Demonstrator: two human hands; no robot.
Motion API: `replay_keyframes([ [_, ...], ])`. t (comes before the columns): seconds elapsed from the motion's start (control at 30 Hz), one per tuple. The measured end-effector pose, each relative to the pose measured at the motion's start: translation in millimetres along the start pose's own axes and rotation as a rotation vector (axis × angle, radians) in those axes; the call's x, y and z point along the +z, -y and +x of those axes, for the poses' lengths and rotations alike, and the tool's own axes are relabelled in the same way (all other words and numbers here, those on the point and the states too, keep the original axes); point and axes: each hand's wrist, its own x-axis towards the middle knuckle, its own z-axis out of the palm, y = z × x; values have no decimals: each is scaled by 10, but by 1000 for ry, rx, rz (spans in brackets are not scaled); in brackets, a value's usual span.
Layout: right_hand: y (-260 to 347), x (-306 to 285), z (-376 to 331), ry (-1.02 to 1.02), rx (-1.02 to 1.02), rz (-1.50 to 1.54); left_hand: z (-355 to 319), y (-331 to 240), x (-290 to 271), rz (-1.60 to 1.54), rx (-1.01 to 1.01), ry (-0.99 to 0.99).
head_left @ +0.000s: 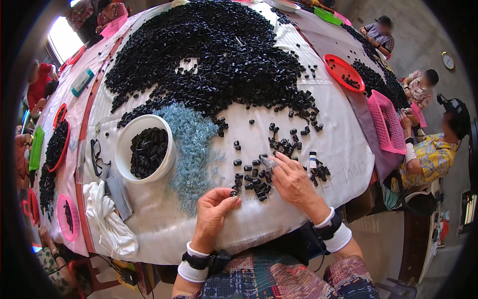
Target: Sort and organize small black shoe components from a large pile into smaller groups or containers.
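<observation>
My left hand (pixel 214 212) is closed, pinching a small black plastic cap (pixel 233 193) between thumb and fingertips just above the white-covered table (pixel 254 224). The cap's round open end shows. To its right, my right hand (pixel 297 185) reaches over a loose group of black caps (pixel 257 185), fingers stretched out and touching them. A grey covering (pixel 269 163) is on its fingertips, and what lies beneath them is hidden. Left of my hands spreads a heap of clear bluish small pieces (pixel 186 149). Beside that heap, a white bucket (pixel 172 162) holds many black caps.
A large mound of black caps (pixel 214 55) covers the far table. White gloves (pixel 107 219) and eyeglasses (pixel 95 157) lie left. A small white-and-blue cylinder (pixel 312 159) stands near my right hand. Red (pixel 331 62) and pink baskets (pixel 381 117) sit right, where several people work.
</observation>
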Motion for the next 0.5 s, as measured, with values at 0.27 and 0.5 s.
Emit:
replay_keyframes([
  [0.27, -262, -211, 110, -183, 566, 562, -18, -66, 74, 33, -31, -37],
  [0.5, -414, -25, 319, -173, 472, 388, -13, -71, 104, 35, -32, -27],
])
